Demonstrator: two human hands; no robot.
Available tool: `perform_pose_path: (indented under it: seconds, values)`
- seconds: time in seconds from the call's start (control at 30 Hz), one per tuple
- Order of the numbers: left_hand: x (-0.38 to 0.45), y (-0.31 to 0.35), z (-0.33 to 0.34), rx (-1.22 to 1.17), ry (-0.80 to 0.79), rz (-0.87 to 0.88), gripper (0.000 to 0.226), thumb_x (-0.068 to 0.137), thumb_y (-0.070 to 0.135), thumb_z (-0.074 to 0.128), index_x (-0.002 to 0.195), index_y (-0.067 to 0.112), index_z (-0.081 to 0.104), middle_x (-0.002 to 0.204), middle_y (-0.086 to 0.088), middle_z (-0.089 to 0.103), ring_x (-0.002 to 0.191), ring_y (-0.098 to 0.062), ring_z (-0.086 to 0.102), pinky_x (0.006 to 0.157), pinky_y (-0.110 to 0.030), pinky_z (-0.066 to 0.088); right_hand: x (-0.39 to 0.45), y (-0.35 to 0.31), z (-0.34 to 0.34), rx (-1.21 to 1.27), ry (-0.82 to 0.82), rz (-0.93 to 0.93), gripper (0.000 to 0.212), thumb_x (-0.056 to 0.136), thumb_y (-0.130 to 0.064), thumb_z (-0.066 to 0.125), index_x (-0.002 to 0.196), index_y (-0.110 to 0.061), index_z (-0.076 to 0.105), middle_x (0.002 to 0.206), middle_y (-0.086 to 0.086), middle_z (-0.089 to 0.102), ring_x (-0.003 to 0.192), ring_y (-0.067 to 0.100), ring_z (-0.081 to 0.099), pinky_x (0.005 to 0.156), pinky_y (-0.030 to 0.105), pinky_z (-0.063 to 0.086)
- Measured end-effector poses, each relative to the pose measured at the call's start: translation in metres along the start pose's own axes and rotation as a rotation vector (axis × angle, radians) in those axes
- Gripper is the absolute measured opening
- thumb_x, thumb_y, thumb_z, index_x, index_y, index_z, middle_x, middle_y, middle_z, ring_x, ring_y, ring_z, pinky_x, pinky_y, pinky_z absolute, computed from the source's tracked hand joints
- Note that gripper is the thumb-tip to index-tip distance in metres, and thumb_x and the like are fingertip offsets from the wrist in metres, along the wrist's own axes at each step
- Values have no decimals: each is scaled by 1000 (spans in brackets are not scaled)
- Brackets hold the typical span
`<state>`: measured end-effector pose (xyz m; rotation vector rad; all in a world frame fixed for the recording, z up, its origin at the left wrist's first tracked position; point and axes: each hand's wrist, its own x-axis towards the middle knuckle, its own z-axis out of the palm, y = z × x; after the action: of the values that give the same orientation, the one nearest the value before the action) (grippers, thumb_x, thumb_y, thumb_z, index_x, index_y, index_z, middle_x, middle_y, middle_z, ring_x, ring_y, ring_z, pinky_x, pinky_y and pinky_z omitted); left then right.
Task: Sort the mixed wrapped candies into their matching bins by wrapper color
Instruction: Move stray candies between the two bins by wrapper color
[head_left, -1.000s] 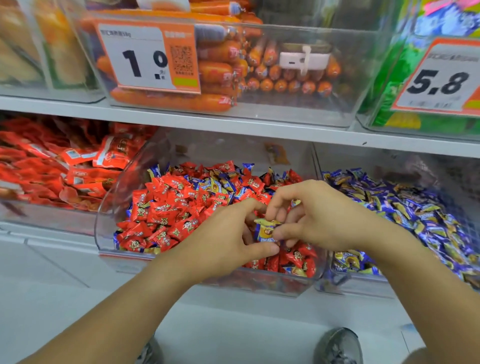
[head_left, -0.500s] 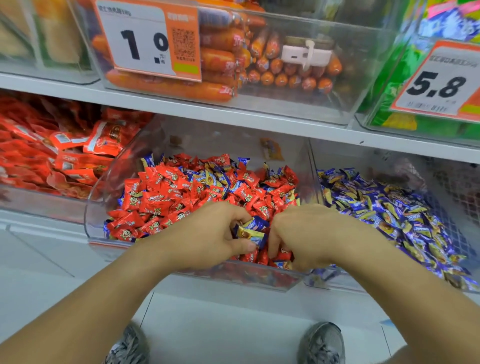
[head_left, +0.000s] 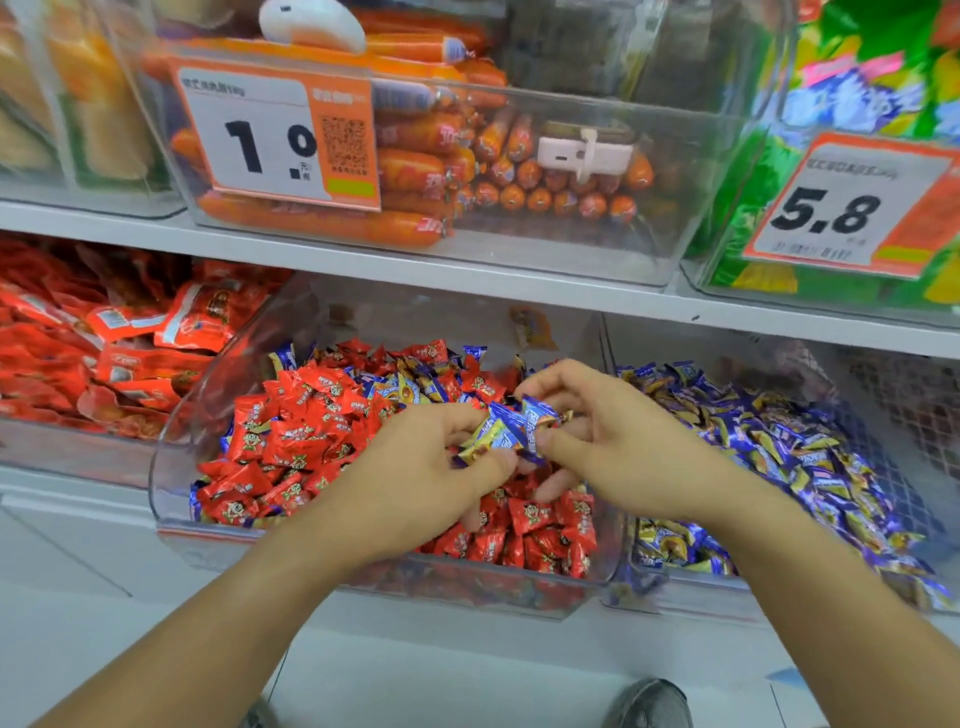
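A clear middle bin (head_left: 171, 467) holds mostly red wrapped candies (head_left: 291, 441) with some blue ones (head_left: 410, 387) mixed in near its back. To its right a second bin (head_left: 675, 587) is filled with blue and yellow candies (head_left: 779, 447). Both hands hover over the middle bin's right half. My left hand (head_left: 415, 478) and my right hand (head_left: 613, 441) together pinch a small bunch of blue candies (head_left: 511, 428) between their fingertips, above the red pile.
A bin of red snack packets (head_left: 104, 353) sits at the left. On the shelf (head_left: 467, 275) above stand a clear box of orange sausages (head_left: 431, 171) with a 1.0 price tag (head_left: 275, 140) and a green-packed box with a 5.8 tag (head_left: 852, 208). Shoes show on the floor below.
The hands rose from the red pile and now hold more blue candies between them. The camera moved closer and tilted up slightly.
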<state>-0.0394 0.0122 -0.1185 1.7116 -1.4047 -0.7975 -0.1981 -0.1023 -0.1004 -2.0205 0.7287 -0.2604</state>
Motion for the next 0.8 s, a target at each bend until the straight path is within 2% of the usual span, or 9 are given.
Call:
perform_pose_path:
  seconds: [0.1, 0.2, 0.3, 0.37, 0.47, 0.53, 0.63, 0.7, 0.8]
  values:
    - [4, 11, 15, 151, 79, 104, 15, 95, 30, 56, 83, 23, 61, 61, -4, 65, 43, -6, 52, 46, -27, 41, -7, -2, 2, 58, -41, -24, 26, 92, -34, 54, 117, -44, 53, 95, 10, 71, 67, 25, 72, 78, 63, 53]
    - [13, 27, 33, 132, 117, 207, 10, 91, 20, 58, 85, 26, 63, 66, 4, 65, 54, -6, 56, 55, -26, 45, -14, 0, -8, -39, 174, -110, 18, 89, -46, 64, 104, -41, 58, 75, 9, 71, 61, 29, 66, 65, 51, 56]
    - [25, 42, 50, -105, 62, 170, 37, 90, 14, 62, 123, 30, 59, 83, 10, 72, 77, -2, 69, 77, -26, 57, -24, 9, -32, -12, 398, -119, 7, 91, -32, 67, 95, -31, 62, 75, 3, 69, 52, 20, 61, 46, 30, 47]
    - [34, 38, 55, -70, 99, 166, 55, 91, 18, 62, 143, 26, 45, 112, 13, 67, 99, 4, 64, 94, -22, 51, -31, 26, -54, 18, 514, -23, 8, 90, -31, 68, 96, -27, 64, 73, 7, 67, 48, 18, 60, 42, 22, 41]
    - [42, 22, 50, 428, 120, 282, 51, 95, 33, 54, 144, 32, 41, 141, 16, 44, 129, 3, 37, 110, -12, 23, -40, 58, -87, -210, 601, 126, 17, 91, -38, 66, 105, -27, 67, 78, 3, 72, 60, 20, 65, 55, 29, 48]
    - [47, 8, 46, 635, 16, 277, 54, 97, 42, 48, 148, 35, 34, 153, 15, 29, 142, -4, 16, 116, -21, 11, -41, 71, -96, -398, 576, 191, 25, 94, -34, 64, 114, -20, 69, 90, -2, 69, 77, 18, 59, 69, 28, 40]
    - [50, -10, 43, 757, -103, 174, 58, 97, 55, 41, 151, 41, 24, 161, 15, 12, 149, -11, -4, 121, -38, 0, -34, 70, -90, -557, 601, 185, 29, 96, -29, 61, 116, -9, 69, 94, 1, 63, 97, 26, 57, 76, 26, 32]
    - [50, -15, 41, 780, -147, 122, 58, 96, 58, 39, 150, 42, 26, 161, 14, 15, 149, -13, -1, 121, -41, 0, -26, 56, -74, -538, 612, 68, 24, 96, -28, 61, 113, -15, 72, 104, -3, 71, 102, 19, 62, 82, 25, 40]
    - [48, -19, 36, 775, -144, 123, 51, 97, 51, 42, 146, 40, 34, 153, 14, 33, 143, -14, 20, 119, -39, 14, -11, 34, -47, -491, 500, -156, 17, 90, -31, 68, 106, -29, 73, 99, -17, 68, 91, 0, 58, 86, 20, 44]
